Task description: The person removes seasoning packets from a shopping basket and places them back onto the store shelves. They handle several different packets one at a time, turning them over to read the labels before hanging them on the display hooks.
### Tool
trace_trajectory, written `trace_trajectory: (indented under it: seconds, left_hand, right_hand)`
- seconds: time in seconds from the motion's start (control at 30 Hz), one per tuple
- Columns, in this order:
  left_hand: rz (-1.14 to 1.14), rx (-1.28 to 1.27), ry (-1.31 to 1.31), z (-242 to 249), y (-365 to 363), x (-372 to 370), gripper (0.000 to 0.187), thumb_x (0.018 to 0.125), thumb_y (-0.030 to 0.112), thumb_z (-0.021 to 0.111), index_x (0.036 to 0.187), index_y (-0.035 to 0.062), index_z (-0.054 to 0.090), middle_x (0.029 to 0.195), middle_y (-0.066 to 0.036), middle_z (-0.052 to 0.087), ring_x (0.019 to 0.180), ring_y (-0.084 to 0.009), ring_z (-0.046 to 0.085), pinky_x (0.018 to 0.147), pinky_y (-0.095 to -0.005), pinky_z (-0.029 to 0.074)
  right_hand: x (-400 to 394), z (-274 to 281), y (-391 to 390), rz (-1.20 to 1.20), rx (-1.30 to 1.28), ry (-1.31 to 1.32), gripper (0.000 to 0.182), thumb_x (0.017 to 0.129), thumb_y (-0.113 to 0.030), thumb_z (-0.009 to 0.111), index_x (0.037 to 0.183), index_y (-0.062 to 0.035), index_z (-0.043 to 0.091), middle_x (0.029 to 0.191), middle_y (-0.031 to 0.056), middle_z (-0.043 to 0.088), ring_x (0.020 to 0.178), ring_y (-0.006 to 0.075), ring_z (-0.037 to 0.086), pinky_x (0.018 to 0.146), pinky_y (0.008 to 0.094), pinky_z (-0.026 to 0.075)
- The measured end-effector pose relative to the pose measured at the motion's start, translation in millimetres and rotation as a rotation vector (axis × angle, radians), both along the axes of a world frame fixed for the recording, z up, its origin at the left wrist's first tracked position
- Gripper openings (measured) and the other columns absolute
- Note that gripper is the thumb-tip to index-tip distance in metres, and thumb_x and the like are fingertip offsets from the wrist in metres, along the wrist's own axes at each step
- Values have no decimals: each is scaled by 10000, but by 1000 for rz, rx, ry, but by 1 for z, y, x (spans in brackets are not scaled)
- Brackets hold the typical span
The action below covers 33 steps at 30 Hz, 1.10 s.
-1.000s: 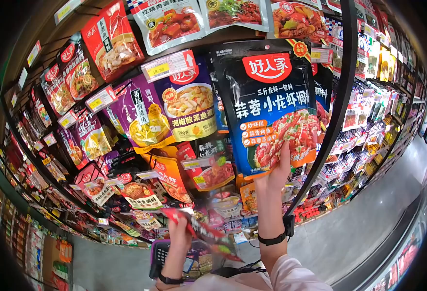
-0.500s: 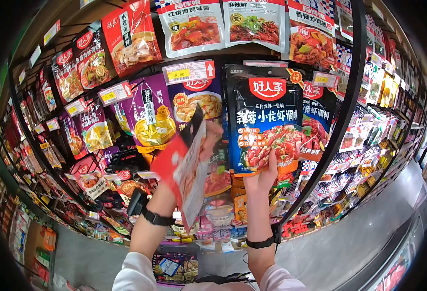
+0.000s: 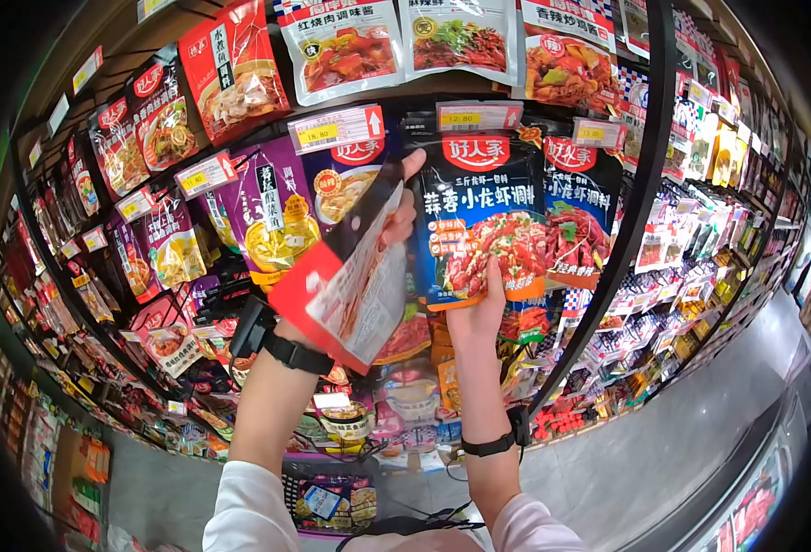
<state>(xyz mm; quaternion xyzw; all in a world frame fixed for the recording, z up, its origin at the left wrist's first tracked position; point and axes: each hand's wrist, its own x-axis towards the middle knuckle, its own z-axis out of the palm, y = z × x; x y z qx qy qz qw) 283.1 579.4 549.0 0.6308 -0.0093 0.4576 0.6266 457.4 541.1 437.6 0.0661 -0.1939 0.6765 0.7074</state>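
Note:
My left hand is closed on the edge of a seasoning packet with a black top corner and a red end. This packet is tilted, its printed side angled toward me, and it hides part of the purple pouches behind. My right hand grips the lower edge of a blue and black crawfish seasoning pouch, thumb on the front and fingers out of sight behind. The pouch stands upright in the rack, just under a yellow and white price tag. My left fingers are close to the pouch's left edge.
A similar black pouch hangs to the right, beside a dark rack post. Purple pouches hang on the left. White packets line the row above. Lower shelves hold more packets, above a grey floor.
The packet in my left hand has swung from near upright to a leftward slant. The pouch in my right hand sits lower against the price tag, which now shows fully. The view has shifted slightly.

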Motion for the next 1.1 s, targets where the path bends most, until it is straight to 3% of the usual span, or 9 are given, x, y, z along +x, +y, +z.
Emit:
trace_trajectory:
  seconds: [0.27,0.37,0.47,0.6,0.73,0.83,0.87,0.97,1.1]
  left_hand:
    - [683,-11,218,13,-14,14,654,929,488,618,1303,-44,549,644,-1,468,507,-89,445,478,-236,349]
    - [612,-275,-24,14,1,22,298,976,246,594,1203,65,663,594,-18,508,405,-103,429,368,-243,283]
    - [897,-214,280,29,17,23,291,972,283,596,1147,84,715,723,-38,629,620,-141,577,572,-297,447]
    - [1013,-120,302,26,37,20,283,946,277,642,1068,45,747,873,-29,696,750,-112,602,703,-274,473]
    - [1148,-302,199,35,30,35,250,900,247,722,1003,24,767,916,-10,720,832,-84,600,770,-253,463]
    - [1074,-170,170,31,34,26,254,900,256,726,978,17,767,904,-15,723,838,-82,603,776,-251,465]
    - [1036,-134,152,30,37,24,255,901,254,727,971,12,765,899,-16,724,832,-82,605,773,-251,467]
    - [995,-108,125,27,35,22,248,906,242,722,961,2,756,877,-23,725,791,-91,615,743,-258,482]
    - [1071,-252,163,44,-1,43,217,914,216,708,970,8,735,842,-46,721,681,-121,633,635,-283,508]
  right_hand:
    - [6,-4,9,-260,-24,-308,434,1018,-254,545,1395,-66,443,1357,91,555,1215,244,573,1005,459,484]
    - [11,9,-3,-333,-20,-416,440,1014,-244,561,1402,-78,434,1372,82,543,1224,237,568,1010,455,482]
    - [16,20,-15,-407,5,-584,453,1008,-249,578,1406,-90,430,1377,76,539,1225,230,565,1020,445,471]
    - [21,16,-15,-292,0,-566,462,1004,-276,575,1399,-86,430,1376,80,537,1228,241,559,1024,433,459]
    - [33,16,-35,203,-174,-320,443,996,-256,570,1374,-59,450,1340,122,562,1217,269,570,1029,431,453]
    - [48,-23,-28,227,274,-839,425,992,-240,563,1351,-36,463,1313,170,579,1167,291,602,1005,425,472]
    - [48,-20,-39,314,158,-730,376,993,-225,568,1288,6,534,1198,175,647,1060,261,663,921,379,524]
    - [59,28,-63,125,469,-1317,313,964,-168,619,1201,37,620,1051,93,707,897,159,686,786,300,552]
    - [66,84,-34,-508,395,-1275,353,927,-153,657,1239,6,612,975,63,702,776,119,648,691,265,527]
